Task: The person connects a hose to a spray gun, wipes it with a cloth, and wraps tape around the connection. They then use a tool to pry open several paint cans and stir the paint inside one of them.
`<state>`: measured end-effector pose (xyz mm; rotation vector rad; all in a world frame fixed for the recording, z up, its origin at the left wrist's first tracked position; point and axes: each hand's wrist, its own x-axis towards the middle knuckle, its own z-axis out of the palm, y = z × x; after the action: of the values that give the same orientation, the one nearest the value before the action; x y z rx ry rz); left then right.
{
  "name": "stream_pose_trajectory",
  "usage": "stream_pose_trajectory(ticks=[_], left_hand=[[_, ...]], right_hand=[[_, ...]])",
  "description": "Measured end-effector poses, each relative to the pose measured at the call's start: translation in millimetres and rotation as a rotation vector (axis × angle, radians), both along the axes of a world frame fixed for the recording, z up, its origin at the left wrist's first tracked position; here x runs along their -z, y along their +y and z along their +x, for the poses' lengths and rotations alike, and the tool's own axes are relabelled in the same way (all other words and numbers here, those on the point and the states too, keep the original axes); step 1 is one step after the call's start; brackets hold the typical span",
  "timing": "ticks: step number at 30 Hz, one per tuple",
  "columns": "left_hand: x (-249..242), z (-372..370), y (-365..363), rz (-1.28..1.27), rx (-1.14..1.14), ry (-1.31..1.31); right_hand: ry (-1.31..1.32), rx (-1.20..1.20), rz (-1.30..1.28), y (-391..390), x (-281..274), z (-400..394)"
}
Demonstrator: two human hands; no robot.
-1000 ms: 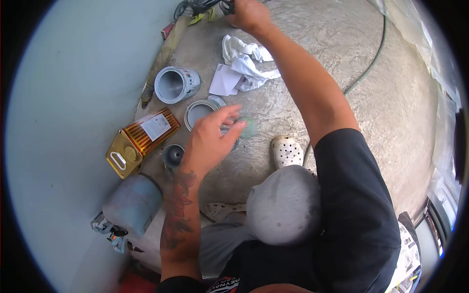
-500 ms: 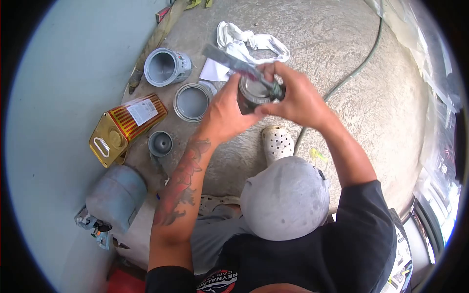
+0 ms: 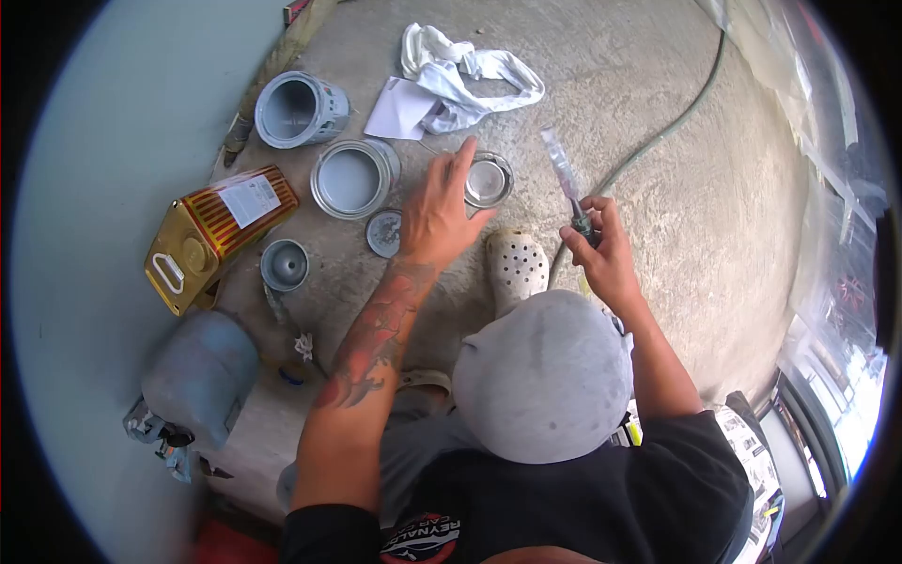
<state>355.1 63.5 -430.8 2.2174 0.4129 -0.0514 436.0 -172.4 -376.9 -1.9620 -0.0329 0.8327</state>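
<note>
My left hand (image 3: 440, 211) is open, fingers spread, beside a small round can (image 3: 488, 180) standing on the concrete floor. The can's top shows a pale disc inside a metal rim. On the right, my right hand (image 3: 606, 246) grips the dark handle of a flat-bladed scraper (image 3: 561, 162), its blade pointing up and away from me. Left of my left hand stands a larger open can of grey paint (image 3: 349, 180). Close by my left wrist lies a grey-speckled round lid (image 3: 383, 233), partly covered.
An open grey-smeared can (image 3: 289, 110) and a striped gold tin (image 3: 225, 226) stand by the wall. Near them are a small grey cup (image 3: 285, 264) and a grey tank (image 3: 200, 371). White cloth (image 3: 460, 89) lies ahead; a hose (image 3: 678, 141) crosses the right side.
My hands have parted. The small can, held between them before, now stands on the floor. My left hand has opened, and my right hand has moved right and down with the scraper.
</note>
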Motion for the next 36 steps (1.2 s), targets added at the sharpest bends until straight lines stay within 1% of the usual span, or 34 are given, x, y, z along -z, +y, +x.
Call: stream_pose_trajectory(ticks=[1,2,3,5,6,7,9,11,13,17,19,23,26,28,29,31,32,34,35,36], left_hand=[[-5.7,-0.6,2.5,0.134,0.112,-0.075],[-9.1,2.8,8.5,0.209,0.195,-0.181],[-9.0,5.1,14.5,0.199,0.203,-0.177],[-7.1,10.2,23.4,0.163,0.38,-0.097],[-8.6,12.9,23.4,0.15,0.338,-0.08],[-10.2,14.9,21.7,0.141,0.347,-0.084],[-11.8,16.6,17.3,0.14,0.253,-0.008],[-6.9,15.8,14.0,0.14,0.251,-0.043],[-5.9,14.0,13.4,0.178,0.246,-0.047],[-7.7,13.6,13.7,0.195,0.262,-0.049],[-10.0,13.8,13.4,0.183,0.26,-0.067],[-12.6,13.8,13.2,0.155,0.235,-0.09],[-12.4,14.7,14.2,0.142,0.237,-0.087],[-11.3,15.8,14.0,0.161,0.243,-0.105],[-10.7,15.9,13.5,0.158,0.24,-0.104],[-13.0,18.0,12.2,0.138,0.24,-0.01],[-14.7,18.6,11.4,0.134,0.239,-0.008],[-16.4,19.5,9.5,0.156,0.247,0.017],[-15.5,19.1,9.0,0.151,0.248,0.018],[-14.2,19.3,9.2,0.156,0.243,-0.004]], right_hand=[[-0.103,-0.121,-0.122,-8.7,-0.1,-4.3],[-0.202,-0.246,-0.244,-16.3,-0.3,-9.6],[-0.193,-0.239,-0.253,-22.1,0.6,-16.7],[-0.235,-0.316,-0.311,-31.7,1.3,-29.6],[-0.19,-0.345,-0.341,-35.4,-0.2,-33.7],[-0.188,-0.337,-0.351,-37.8,0.3,-36.6],[-0.237,-0.396,-0.352,-38.8,1.5,-43.2],[-0.226,-0.401,-0.383,-34.7,-3.6,-42.8],[-0.274,-0.414,-0.319,-32.9,-1.6,-41.0],[-0.263,-0.42,-0.291,-30.2,-1.9,-36.9],[-0.3,-0.434,-0.274,-30.5,1.2,-35.8],[-0.253,-0.453,-0.301,-24.8,-2.4,-31.1],[-0.286,-0.452,-0.278,-22.6,-2.2,-31.2],[-0.44,-0.513,-0.29,-16.1,-6.2,-31.1],[-0.439,-0.517,-0.292,-13.0,-8.7,-30.3],[-0.276,-0.556,-0.371,-7.8,-13.5,-28.0],[-0.273,-0.558,-0.374,-6.2,-14.7,-27.4],[-0.084,-0.511,-0.326,-4.8,-14.8,-25.1],[-0.081,-0.511,-0.33,-5.7,-13.7,-23.8],[-0.025,-0.512,-0.307,-7.1,-11.5,-21.9]])
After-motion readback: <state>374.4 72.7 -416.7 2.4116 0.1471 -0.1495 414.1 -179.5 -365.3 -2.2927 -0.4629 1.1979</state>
